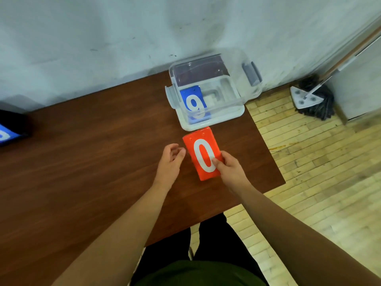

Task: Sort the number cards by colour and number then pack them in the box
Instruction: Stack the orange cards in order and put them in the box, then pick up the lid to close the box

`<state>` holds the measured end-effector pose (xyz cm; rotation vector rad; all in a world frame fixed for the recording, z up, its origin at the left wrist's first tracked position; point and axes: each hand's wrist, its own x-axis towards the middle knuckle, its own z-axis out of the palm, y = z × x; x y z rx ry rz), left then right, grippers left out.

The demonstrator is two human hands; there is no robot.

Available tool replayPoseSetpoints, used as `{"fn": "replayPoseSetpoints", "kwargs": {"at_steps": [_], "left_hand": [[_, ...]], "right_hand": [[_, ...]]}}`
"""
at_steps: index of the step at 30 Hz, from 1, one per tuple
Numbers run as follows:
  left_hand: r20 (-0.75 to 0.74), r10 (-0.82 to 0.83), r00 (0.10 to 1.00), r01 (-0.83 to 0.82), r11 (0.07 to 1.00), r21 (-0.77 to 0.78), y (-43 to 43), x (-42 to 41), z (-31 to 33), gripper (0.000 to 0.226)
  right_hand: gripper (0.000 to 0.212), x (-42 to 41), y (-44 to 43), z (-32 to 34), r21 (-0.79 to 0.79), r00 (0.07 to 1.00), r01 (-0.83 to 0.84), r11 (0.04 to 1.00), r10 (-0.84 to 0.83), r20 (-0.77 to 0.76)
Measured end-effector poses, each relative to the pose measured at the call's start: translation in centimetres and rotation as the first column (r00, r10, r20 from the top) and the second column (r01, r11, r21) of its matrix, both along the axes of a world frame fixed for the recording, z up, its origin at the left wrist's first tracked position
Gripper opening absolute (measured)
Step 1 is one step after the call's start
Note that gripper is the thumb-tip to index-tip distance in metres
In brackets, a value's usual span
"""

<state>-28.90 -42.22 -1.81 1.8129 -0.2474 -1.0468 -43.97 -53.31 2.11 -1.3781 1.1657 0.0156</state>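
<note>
A stack of red number cards (201,146) with a white 0 on top lies on the brown table, just in front of the clear plastic box (237,111). My right hand (228,169) grips the stack's near right edge, thumb on the top card. My left hand (171,159) hovers just left of the stack with fingers loosely curled, holding nothing. Inside the box, blue number cards (193,100) lie at the left side with a white 9 on top. The box's clear lid stands open behind it.
A dark object with a blue card face (8,134) sits at the table's far left edge. The table's right edge (268,153) runs close to the stack and box. A mop (313,100) lies on the wooden floor to the right. A wall backs the table.
</note>
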Motion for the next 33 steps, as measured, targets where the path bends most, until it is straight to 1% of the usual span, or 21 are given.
{"fn": "replayPoseSetpoints", "kwargs": {"at_steps": [1,2,3,4,5,6,9,10,11,13,14,16,18,20,22,23,26,27,29,31,33], "left_hand": [[-0.084,0.033,0.996,-0.036,0.999,-0.033,-0.6,0.2,1.0,0.029],[-0.155,0.066,0.986,-0.074,0.996,-0.052,-1.3,0.3,2.0,0.031],[-0.209,0.103,0.972,-0.121,0.990,-0.076,-2.0,0.2,3.1,0.033],[-0.223,0.137,0.965,-0.157,0.984,-0.077,-2.9,0.2,4.3,0.033],[-0.204,0.166,0.965,-0.185,0.980,-0.077,-3.7,0.3,5.3,0.031],[-0.151,0.187,0.971,-0.199,0.978,-0.069,-4.5,0.4,6.2,0.030],[0.032,0.232,0.972,-0.229,0.971,-0.067,-6.4,1.1,9.0,0.025],[0.063,0.259,0.964,-0.255,0.965,-0.065,-7.0,1.5,9.6,0.023],[0.060,0.294,0.954,-0.290,0.954,-0.073,-7.5,1.8,10.4,0.022],[0.005,0.347,0.938,-0.345,0.933,-0.106,-8.7,2.6,11.2,0.021],[-0.017,0.351,0.936,-0.350,0.930,-0.114,-9.4,2.9,11.6,0.024],[-0.003,0.328,0.945,-0.326,0.939,-0.111,-11.0,3.3,12.2,0.034],[0.043,0.314,0.949,-0.308,0.946,-0.104,-12.7,3.7,12.5,0.038],[0.111,0.279,0.954,-0.267,0.957,-0.113,-14.3,4.5,12.3,0.038],[0.198,0.209,0.958,-0.195,0.977,-0.086,-15.3,5.5,11.6,0.038],[0.265,0.172,0.949,-0.167,0.985,-0.043,-15.5,6.1,11.1,0.037],[0.531,0.034,0.847,-0.152,0.972,0.180,-15.3,7.5,8.8,0.034],[0.568,-0.022,0.823,-0.155,0.953,0.260,-15.2,7.6,8.2,0.036],[0.549,-0.043,0.835,-0.162,0.934,0.318,-15.1,7.6,7.0,0.042],[0.532,-0.001,0.847,-0.181,0.940,0.290,-15.2,7.5,6.0,0.045],[0.534,0.050,0.844,-0.217,0.942,0.256,-15.3,7.5,5.2,0.043]], "right_hand": [[0.034,0.7,-0.1,0.7,0.059,0.997,0.063,0.996,-0.066,0.043],[0.038,1.5,-0.3,1.2,0.077,0.994,0.082,0.994,-0.087,0.061],[0.044,2.3,-0.6,1.9,0.075,0.995,0.076,0.994,-0.081,0.064],[0.050,3.3,-0.8,2.6,0.065,0.996,0.062,0.996,-0.066,0.058],[0.053,4.1,-1.0,3.2,0.058,0.997,0.046,0.997,-0.049,0.051],[0.054,4.9,-1.2,4.0,0.049,0.998,0.026,0.998,-0.029,0.052],[0.050,6.1,-2.0,6.3,-0.006,0.991,-0.091,0.996,0.091,0.099],[0.048,6.3,-2.7,6.9,-0.021,0.985,-0.127,0.992,0.129,0.115],[0.045,6.5,-3.7,7.6,-0.048,0.979,-0.161,0.986,0.166,0.120],[0.037,7.1,-6.4,8.7,-0.194,0.966,-0.218,0.957,0.240,0.099],[0.034,7.6,-8.0,9.2,-0.276,0.964,-0.218,0.936,0.251,0.089],[0.026,8.8,-11.0,10.0,-0.368,0.964,-0.190,0.910,0.244,0.106],[0.019,9.8,-13.5,10.4,-0.374,0.963,-0.194,0.907,0.250,0.106],[0.011,10.5,-15.8,10.4,-0.317,0.962,-0.203,0.927,0.249,0.112],[0.008,10.8,-18.1,10.2,-0.258,0.969,-0.166,0.952,0.206,0.135],[0.008,10.9,-19.4,9.8,-0.242,0.976,-0.132,0.961,0.168,0.137],[0.012,11.4,-22.8,7.5,-0.255,0.995,-0.070,0.965,0.087,0.056],[0.015,11.6,-23.7,6.3,-0.281,0.996,-0.084,0.956,0.089,0.008],[0.020,12.1,-24.8,4.2,-0.334,0.986,-0.157,0.929,0.130,-0.102],[0.025,12.7,-25.3,2.5,-0.353,0.966,-0.236,0.905,0.178,-0.189],[0.029,13.4,-25.5,1.0,-0.360,0.937,-0.318,0.877,0.231,-0.262]]}}
